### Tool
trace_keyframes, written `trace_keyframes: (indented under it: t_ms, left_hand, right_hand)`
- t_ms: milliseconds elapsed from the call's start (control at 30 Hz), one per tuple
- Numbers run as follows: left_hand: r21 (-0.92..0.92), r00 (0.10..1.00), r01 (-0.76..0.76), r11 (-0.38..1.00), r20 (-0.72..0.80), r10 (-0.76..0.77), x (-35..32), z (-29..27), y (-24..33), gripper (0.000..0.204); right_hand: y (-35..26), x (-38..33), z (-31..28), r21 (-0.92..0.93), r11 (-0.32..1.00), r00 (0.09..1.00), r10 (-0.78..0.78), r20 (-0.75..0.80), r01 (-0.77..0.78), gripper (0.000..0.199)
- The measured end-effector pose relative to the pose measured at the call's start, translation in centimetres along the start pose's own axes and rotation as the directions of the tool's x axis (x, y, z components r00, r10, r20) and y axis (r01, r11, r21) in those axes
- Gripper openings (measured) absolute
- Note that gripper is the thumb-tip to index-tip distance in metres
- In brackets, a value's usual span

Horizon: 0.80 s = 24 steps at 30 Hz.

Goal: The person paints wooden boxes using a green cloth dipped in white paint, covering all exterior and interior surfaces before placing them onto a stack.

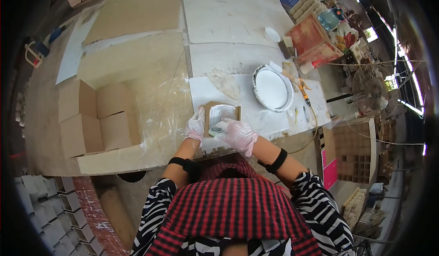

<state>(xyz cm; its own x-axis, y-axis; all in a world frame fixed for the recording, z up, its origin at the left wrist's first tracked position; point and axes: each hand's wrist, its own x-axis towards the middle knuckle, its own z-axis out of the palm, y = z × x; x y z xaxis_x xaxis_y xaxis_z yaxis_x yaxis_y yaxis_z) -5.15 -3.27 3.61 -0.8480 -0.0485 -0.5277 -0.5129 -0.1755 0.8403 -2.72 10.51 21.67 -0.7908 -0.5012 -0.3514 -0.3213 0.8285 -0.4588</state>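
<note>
- My left hand (196, 125), gloved, grip pressed on the left edge of the small brown cardboard box (221, 117), near edge of the worktop (228, 13).
- My right hand (238, 135) grip clamped on a small pale object at the box's lower edge; can't tell what.
- White lining looks partly in place; finishing left.
- Round white basin (273, 88) nearby, folded boxes (98, 116) well left.

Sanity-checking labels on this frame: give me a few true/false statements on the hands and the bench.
1. Both hands wear thin clear gloves. True: left hand, right hand.
2. The left hand rests on the round white basin. False: it holds the edge of the small brown box.
3. The basin lies right of the box. True.
4. The cardboard boxes sit right of the hands. False: they sit to the left.
</note>
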Motion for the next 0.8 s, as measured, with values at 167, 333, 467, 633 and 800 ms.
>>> trace_keyframes:
  t_ms: [167, 333, 467, 633, 800]
  left_hand:
    - [0.012, 0.999, -0.041, 0.999, 0.009, 0.041, -0.4, 0.1, 0.3, 0.052]
    - [0.244, 0.998, -0.020, 0.970, -0.048, 0.033, -1.2, -0.1, 1.4, 0.056]
    - [0.238, 0.999, 0.017, 0.971, -0.052, -0.005, 0.4, -0.2, 0.0, 0.059]
    - [0.162, 0.999, 0.026, 0.987, -0.040, -0.020, 1.0, 0.0, -0.7, 0.061]
    - [0.189, 0.996, 0.067, 0.980, -0.078, -0.053, -0.9, 0.1, 1.5, 0.060]
  right_hand:
    - [0.1, 2.5, -0.8, 0.258, 0.943, 0.949, 0.261, -0.176, -0.211, 0.038]
    - [0.5, 0.0, -0.2, 0.038, 0.997, 0.992, -0.074, 0.102, 0.071, 0.042]
    - [-0.4, 1.3, -2.2, 0.231, 0.970, 0.988, 0.097, -0.116, -0.068, 0.036]
    - [2.8, 1.6, 3.5, -0.115, 0.944, 0.926, -0.326, -0.189, 0.309, 0.026]
    - [1.2, -1.9, -1.4, -0.178, 0.970, 0.980, -0.140, 0.144, 0.165, 0.026]
